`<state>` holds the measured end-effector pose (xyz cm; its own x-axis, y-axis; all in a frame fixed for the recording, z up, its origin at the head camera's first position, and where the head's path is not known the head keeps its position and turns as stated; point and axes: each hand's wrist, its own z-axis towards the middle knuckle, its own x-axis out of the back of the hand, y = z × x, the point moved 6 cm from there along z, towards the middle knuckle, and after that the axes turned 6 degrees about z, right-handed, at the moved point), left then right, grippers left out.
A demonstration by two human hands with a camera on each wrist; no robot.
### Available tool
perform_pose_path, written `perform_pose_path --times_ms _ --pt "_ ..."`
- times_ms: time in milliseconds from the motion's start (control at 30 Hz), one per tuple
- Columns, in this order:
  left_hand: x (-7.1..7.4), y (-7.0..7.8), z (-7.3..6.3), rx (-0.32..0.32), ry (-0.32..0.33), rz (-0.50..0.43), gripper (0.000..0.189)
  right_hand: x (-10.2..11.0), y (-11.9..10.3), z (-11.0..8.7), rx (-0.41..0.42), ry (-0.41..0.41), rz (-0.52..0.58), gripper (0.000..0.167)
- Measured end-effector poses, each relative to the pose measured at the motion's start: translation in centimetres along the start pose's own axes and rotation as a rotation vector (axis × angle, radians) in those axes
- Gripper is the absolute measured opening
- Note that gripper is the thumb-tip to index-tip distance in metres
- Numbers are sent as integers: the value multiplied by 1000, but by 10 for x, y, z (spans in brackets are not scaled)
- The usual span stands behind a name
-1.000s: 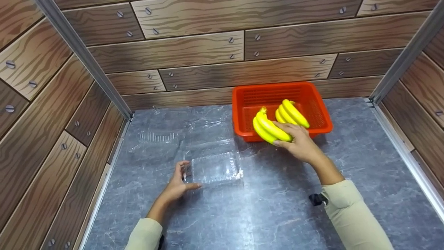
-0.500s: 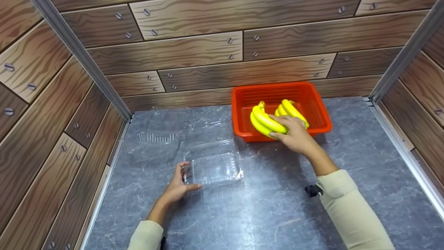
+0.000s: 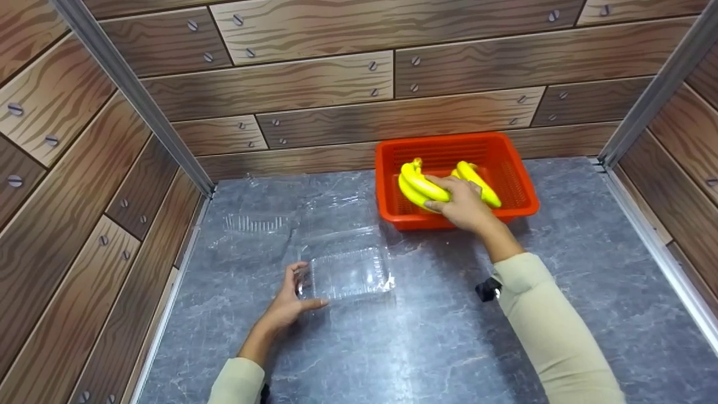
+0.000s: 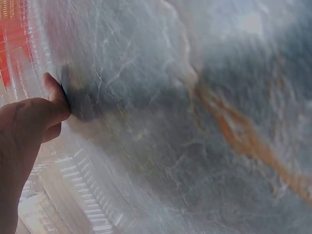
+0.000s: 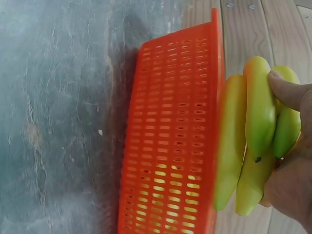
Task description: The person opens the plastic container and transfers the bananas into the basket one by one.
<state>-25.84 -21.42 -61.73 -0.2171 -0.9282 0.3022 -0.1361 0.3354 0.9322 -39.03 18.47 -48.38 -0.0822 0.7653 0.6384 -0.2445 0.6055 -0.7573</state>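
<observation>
My right hand (image 3: 463, 205) grips a bunch of yellow bananas (image 3: 418, 185) over the left part of the red plastic basket (image 3: 521, 193). A second bunch of bananas (image 3: 477, 182) lies in the basket, partly covered by that hand. In the right wrist view, the gripped bananas (image 5: 258, 107) show greenish tips above the basket's slotted side wall (image 5: 165, 131). On the left, my left hand (image 3: 286, 300) holds the near left corner of an open clear plastic clamshell box (image 3: 348, 275), thumb in front and fingers at its side. Its thumb (image 4: 53, 97) shows in the left wrist view.
Another clear plastic container (image 3: 255, 224) lies left of the clamshell, its outline faint. The grey marbled tabletop (image 3: 359, 348) is bounded by wood-patterned walls (image 3: 325, 78) at the back and both sides. The basket stands close to the back wall.
My right hand has carried its bananas left and away from me, farther over the basket. The left hand and the clamshell stay in place.
</observation>
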Motion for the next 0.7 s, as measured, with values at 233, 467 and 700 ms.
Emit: perform_pose_path --times_ms 233,467,700 --pt "-1 1 0 -9 1 2 95 -12 19 13 -94 -31 12 62" --pt "0 3 0 -24 10 2 97 -18 25 26 -152 -70 1 64" --pt "-3 2 2 -16 -11 -28 96 -29 36 35 -223 -145 -98 64"
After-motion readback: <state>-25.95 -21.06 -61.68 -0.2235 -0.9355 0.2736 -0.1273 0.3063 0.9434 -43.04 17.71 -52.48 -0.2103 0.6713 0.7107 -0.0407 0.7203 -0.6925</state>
